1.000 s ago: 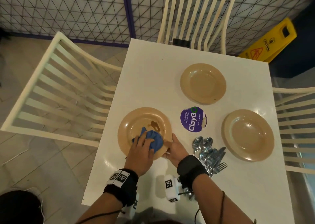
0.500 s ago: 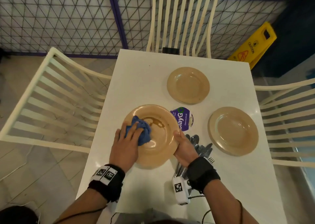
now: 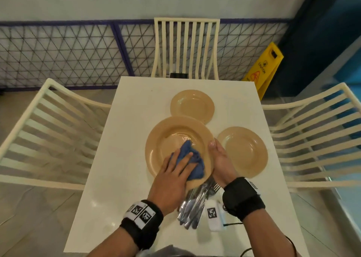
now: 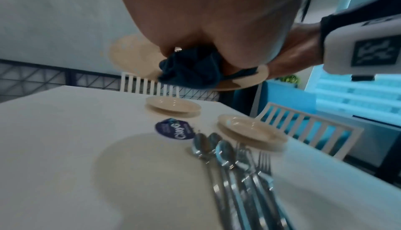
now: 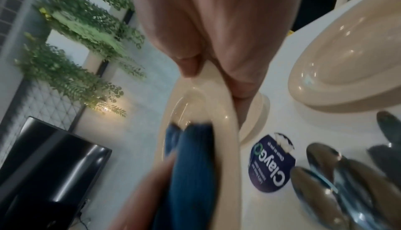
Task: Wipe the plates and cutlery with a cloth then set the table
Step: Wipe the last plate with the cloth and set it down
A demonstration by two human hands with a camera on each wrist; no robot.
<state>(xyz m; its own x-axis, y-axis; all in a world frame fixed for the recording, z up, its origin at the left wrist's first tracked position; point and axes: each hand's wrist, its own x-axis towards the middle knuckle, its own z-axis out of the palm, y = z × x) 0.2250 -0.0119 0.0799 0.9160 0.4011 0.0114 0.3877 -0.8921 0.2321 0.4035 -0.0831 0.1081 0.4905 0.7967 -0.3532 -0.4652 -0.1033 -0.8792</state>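
My right hand (image 3: 213, 147) pinches the right rim of a tan plate (image 3: 172, 139), thumb on top and fingers beneath, and holds it tilted above the white table (image 3: 121, 159). My left hand (image 3: 181, 164) presses a bunched blue cloth (image 3: 195, 162) into the plate's near right part with fingers laid flat. The right wrist view shows the thumb (image 5: 188, 65) on the rim and the cloth (image 5: 190, 156) in the bowl. Two more tan plates rest on the table, one far (image 3: 192, 106) and one right (image 3: 244, 151). A pile of spoons and forks (image 3: 193, 206) lies under the raised plate's near edge.
A round purple sticker (image 4: 173, 129) lies on the table beneath the raised plate. Cream slatted chairs stand left (image 3: 48, 135), far (image 3: 185, 47) and right (image 3: 312, 139). A yellow caution sign (image 3: 263, 71) stands behind the far right corner, along a mesh fence.
The plate has come up off the table and moved right, over the sticker and cutlery. The cloth has slid across it and the brown smear no longer shows.
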